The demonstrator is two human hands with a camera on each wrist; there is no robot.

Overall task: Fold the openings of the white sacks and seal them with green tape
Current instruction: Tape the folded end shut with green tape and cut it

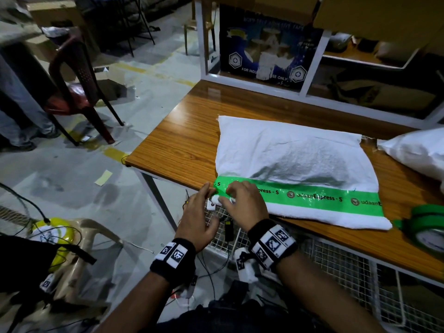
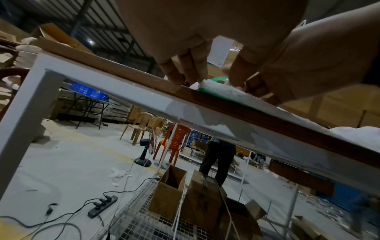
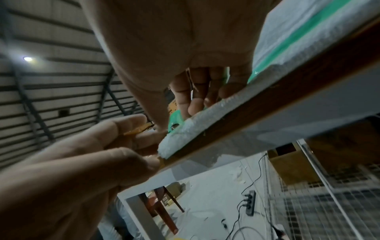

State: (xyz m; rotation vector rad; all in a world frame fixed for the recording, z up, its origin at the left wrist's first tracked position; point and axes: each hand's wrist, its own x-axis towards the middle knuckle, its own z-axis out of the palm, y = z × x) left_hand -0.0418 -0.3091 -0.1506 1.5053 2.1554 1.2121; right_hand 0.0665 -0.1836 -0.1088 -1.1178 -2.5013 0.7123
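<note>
A white sack point(image 1: 288, 152) lies flat on the wooden table point(image 1: 187, 131), its folded opening along the near edge. A strip of printed green tape point(image 1: 312, 198) runs across the fold. Both hands meet at the sack's near left corner, where the tape ends. My right hand point(image 1: 242, 203) has its fingers bent down on the tape and its thumb against the folded edge, pinching the corner. My left hand point(image 1: 204, 207) touches that corner and the table edge with its fingertips point(image 2: 174, 76). In the right wrist view the tape end point(image 3: 174, 120) curls over the sack corner point(image 3: 172, 146).
A roll of green tape point(image 1: 430, 227) lies on the table at the near right. A second white sack point(image 1: 418, 150) sits at the far right. White shelving point(image 1: 264, 85) backs the table. Wire mesh, cardboard boxes point(image 2: 170, 191) and cables lie under it. A maroon chair point(image 1: 79, 92) stands left.
</note>
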